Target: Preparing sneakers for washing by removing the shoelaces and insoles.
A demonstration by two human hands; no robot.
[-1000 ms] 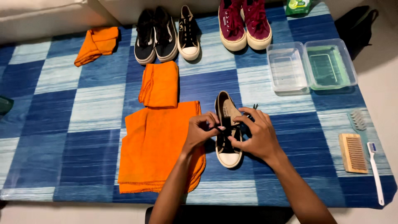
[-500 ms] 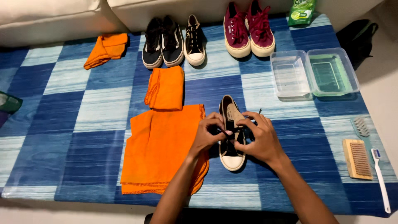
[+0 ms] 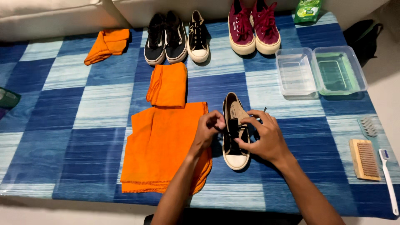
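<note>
While pinching at the laces, left hand (image 3: 207,130) and right hand (image 3: 265,138) stay closed on the black sneaker (image 3: 235,132), toe pointing near, just right of the spread orange cloth (image 3: 160,148). Compared with a second ago: same grip, fingers slightly shifted, laces apparently being worked loose. Farther off: shoe pairs at the far edge, two clear tubs (image 3: 321,71) and a wooden brush (image 3: 365,159) at right.

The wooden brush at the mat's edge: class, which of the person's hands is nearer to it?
Right. The right hand sits on the shoe, on the side toward the wooden brush; the left hand is on the shoe's far side.
</note>
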